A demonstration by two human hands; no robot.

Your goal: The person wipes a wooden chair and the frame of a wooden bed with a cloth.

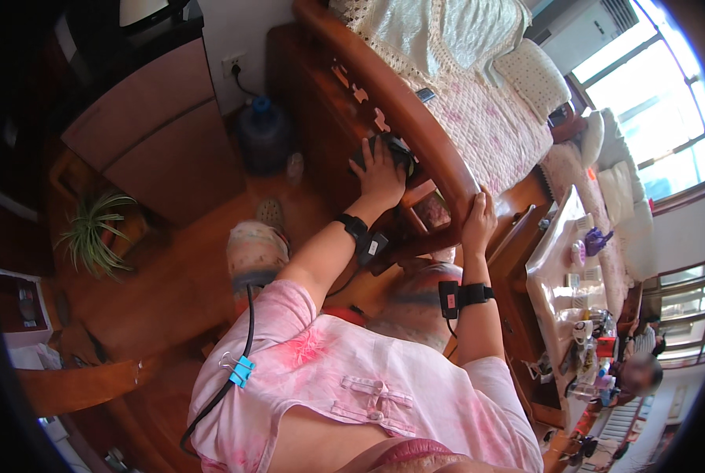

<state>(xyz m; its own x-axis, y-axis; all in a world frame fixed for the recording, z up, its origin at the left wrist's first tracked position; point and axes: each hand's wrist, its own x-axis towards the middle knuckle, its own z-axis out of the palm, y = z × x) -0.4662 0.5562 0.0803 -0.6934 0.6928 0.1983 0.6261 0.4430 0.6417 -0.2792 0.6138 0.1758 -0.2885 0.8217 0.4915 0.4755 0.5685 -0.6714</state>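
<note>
Fingers spread, my left hand point(381, 177) lies over a black, soft-looking object point(401, 155), holding it against the carved side of a wooden sofa. What the object is, I cannot tell; the hand partly hides it. My right hand point(479, 222) grips the front end of the sofa's curved wooden armrest point(447, 156), its fingers over the edge. Both wrists carry black straps with small cabled boxes. Below the armrest, the wooden frame has an opening with patterned cloth visible through it. A quilted pink floral cover point(485, 127) lies on the sofa seat.
Left of the sofa stand a large blue water bottle point(264, 139), a cabinet point(163, 136) and a potted spider plant point(95, 236). A cluttered low table point(542, 278) is at right, with a person point(639, 369) beyond. A phone-like device point(425, 95) rests on the seat.
</note>
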